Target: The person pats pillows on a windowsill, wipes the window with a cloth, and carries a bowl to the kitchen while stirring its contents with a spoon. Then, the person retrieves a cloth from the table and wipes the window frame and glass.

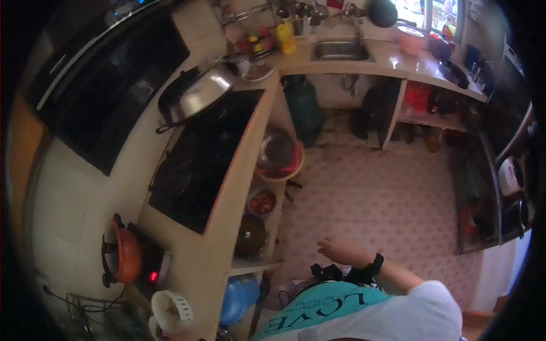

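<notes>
My right hand reaches in from the lower right above the patterned floor, in front of my body. Its fingers look loosely extended and a little apart, with nothing visible in them. A dark band circles the wrist. Below the hand is the teal front of my clothing with printed letters, with black straps or ties at its edge. Nearest to the hand on the left are the counter's lower shelves, holding a bowl of red pieces and a dark round pot. My left hand is not visible.
On the left counter are a black cooktop, a large metal wok, an orange pot and a white basket. A sink lies at the back; a dark rack stands right. Blue basins sit low left.
</notes>
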`<state>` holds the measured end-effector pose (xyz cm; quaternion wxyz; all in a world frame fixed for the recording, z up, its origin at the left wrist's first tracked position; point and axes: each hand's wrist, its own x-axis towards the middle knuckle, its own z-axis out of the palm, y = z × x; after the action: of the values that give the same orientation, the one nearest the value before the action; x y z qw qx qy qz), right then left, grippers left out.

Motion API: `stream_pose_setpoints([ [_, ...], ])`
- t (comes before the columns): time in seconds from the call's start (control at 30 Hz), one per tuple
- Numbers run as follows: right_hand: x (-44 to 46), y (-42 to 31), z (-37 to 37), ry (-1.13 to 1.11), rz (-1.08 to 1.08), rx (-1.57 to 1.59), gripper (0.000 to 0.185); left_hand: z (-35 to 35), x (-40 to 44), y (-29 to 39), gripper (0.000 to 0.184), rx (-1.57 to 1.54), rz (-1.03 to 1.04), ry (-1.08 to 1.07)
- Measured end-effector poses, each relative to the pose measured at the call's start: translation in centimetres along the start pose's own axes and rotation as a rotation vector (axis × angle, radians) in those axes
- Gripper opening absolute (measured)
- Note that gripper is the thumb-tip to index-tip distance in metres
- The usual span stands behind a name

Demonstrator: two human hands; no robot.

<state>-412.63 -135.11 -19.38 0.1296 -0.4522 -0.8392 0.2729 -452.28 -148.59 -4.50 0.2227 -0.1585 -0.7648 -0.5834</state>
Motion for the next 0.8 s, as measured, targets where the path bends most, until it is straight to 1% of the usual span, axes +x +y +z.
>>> stream_pose_setpoints([
  [0.03, -1.9, 2.2, -0.8, 0.147, -0.038, 0.031, 0.019, 0.2, -1.0, 1.4, 0.038, 0.027, 0.05, 0.013],
  [0.07, -4.6, 3.8, -1.7, 0.154, -0.037, 0.025, 0.019, 0.6, -1.9, 2.7, 0.038, 0.048, 0.106, -0.002],
  [0.13, -10.5, 5.4, -5.1, 0.065, 0.363, -0.011, 0.022, 1.5, -4.7, 4.8, 0.037, 0.07, 0.162, -0.031],
  [0.17, -13.3, 7.1, -5.3, 0.076, 0.373, -0.017, 0.022, 2.3, -6.1, 5.8, 0.036, 0.062, 0.185, -0.083],
  [0.23, -19.5, 10.5, -5.2, 0.226, 0.53, -0.026, 0.018, 4.7, -9.9, 7.6, 0.035, 0.035, 0.223, -0.224],
  [0.3, -24.7, 12.4, -5.1, 0.255, 0.626, -0.052, 0.019, 8.6, -14.0, 9.2, 0.034, 0.014, 0.263, -0.442],
  [0.33, -26.8, 12.9, -4.8, 0.268, 0.692, -0.066, 0.02, 11.3, -15.2, 9.1, 0.034, -0.022, 0.28, -0.498],
  [0.4, -29.9, 12.9, -5.5, 0.31, 0.812, -0.078, 0.02, 19.9, -20.0, 7.6, 0.028, -0.094, 0.378, -0.974],
  [0.43, -30.7, 13.0, -5.8, 0.321, 0.863, -0.092, 0.02, 23.9, -23.8, 8.0, 0.025, -0.128, 0.438, -1.212],
  [0.5, -32.4, 13.0, -5.7, 0.39, 1.0, -0.055, 0.02, 28.1, -32.9, 10.8, 0.026, -0.09, 0.948, -1.478],
  [0.57, -33.9, 13.2, -5.5, 0.576, 1.098, 0.041, 0.021, 29.0, -43.7, 15.9, 0.026, 0.187, 1.128, -1.893],
  [0.6, -34.7, 12.9, -5.3, 0.621, 1.154, 0.097, 0.021, 30.6, -49.1, 16.3, 0.027, 0.159, 1.707, -2.004],
  [0.63, -36.0, 12.5, -4.7, 0.657, 1.21, 0.132, 0.021, 29.9, -55.4, 16.8, 0.029, -0.011, 1.67, -1.983],
  [0.67, -37.4, 12.1, -4.6, 0.623, 1.257, 0.214, 0.022, 27.7, -61.0, 20.1, 0.027, 0.064, 1.791, -2.102],
  [0.7, -38.6, 11.5, -4.8, 0.602, 1.312, 0.3, 0.022, 27.9, -67.7, 19.6, 0.024, -0.047, 2.0, -2.068],
  [0.73, -39.8, 10.6, -5.8, 0.474, 1.499, 0.411, 0.023, 25.7, -73.2, 21.1, 0.023, -0.177, 2.1, -2.172],
  [0.77, -41.2, 9.3, -5.2, 0.652, 1.594, 0.271, 0.026, 22.2, -78.5, 23.2, 0.023, -0.316, 2.183, -2.279],
  [0.8, -42.5, 8.5, -5.1, 0.827, 1.706, 0.261, 0.025, 17.6, -83.0, 25.9, 0.023, -0.535, 2.263, -2.303],
])
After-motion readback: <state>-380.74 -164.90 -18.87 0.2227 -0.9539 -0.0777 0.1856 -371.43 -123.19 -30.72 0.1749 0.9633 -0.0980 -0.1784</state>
